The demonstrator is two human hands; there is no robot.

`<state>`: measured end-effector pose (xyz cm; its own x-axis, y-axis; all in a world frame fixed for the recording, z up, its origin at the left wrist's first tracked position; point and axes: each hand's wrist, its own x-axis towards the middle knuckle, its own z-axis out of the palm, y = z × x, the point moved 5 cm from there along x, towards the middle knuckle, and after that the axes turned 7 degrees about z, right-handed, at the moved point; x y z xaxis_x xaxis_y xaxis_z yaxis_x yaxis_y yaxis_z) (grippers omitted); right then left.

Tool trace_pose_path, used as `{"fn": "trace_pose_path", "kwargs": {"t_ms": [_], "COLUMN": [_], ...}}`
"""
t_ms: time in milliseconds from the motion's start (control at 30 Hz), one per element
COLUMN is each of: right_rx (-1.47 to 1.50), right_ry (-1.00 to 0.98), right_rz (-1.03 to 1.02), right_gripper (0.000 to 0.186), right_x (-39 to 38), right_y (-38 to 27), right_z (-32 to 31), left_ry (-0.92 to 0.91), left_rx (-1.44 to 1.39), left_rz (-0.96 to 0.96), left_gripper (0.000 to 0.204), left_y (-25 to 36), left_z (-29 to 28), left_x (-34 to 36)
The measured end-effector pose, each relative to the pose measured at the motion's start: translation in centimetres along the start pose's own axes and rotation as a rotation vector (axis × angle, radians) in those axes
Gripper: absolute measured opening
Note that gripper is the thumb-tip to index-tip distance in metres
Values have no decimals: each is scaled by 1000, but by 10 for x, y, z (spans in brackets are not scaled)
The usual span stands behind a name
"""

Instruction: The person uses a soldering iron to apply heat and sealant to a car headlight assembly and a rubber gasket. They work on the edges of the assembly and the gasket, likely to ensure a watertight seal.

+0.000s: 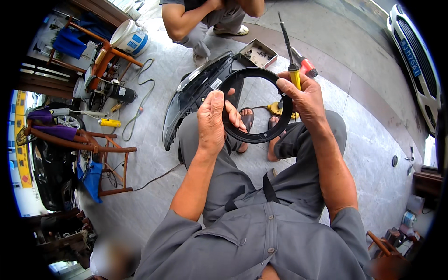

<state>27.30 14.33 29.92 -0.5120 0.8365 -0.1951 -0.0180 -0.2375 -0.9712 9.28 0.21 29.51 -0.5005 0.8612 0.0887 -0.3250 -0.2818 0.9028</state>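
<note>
I hold a black plastic ring (255, 72) upright in front of my knees. My left hand (213, 119) grips its left side, with fingers curled through the opening. My right hand (304, 98) pinches the upper right rim between thumb and fingers. The same right hand also holds a yellow-handled tool (293, 77) with a long dark shaft pointing up; its exact kind is unclear. Just beyond my left hand, a car headlight (186, 93) with a clear lens and black housing rests near my left knee.
A tray of small dark parts (258, 54) lies ahead, near a red-and-black tool (305, 64). A yellow corded device (276, 109) is by my feet. Another person (196, 21) crouches opposite. Wooden chairs (93, 147) and loose cables are left; a white car (413, 60) stands right.
</note>
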Motion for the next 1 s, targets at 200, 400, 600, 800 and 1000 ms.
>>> {"fn": "trace_pose_path", "kwargs": {"t_ms": [200, 400, 600, 800, 1000], "right_rx": [-166, -184, -231, -315, -480], "right_ry": [72, 71, 108, 74, 198], "right_rz": [-106, -178, -257, -235, -467], "right_gripper": [22, 21, 23, 31, 37], "right_x": [-5, -12, -10, -7, -1], "right_y": [8, 4, 0, -11, -24], "right_z": [-4, -10, -12, 2, -12], "left_ry": [56, 72, 68, 26, 171], "left_rx": [536, 868, 863, 579, 560], "left_rz": [132, 331, 443, 47, 143], "left_gripper": [25, 26, 25, 27, 28], "left_y": [-3, 15, 16, 25, 41], "left_z": [-17, -2, 1, -8, -45], "left_x": [6, -2, -12, -17, -36]}}
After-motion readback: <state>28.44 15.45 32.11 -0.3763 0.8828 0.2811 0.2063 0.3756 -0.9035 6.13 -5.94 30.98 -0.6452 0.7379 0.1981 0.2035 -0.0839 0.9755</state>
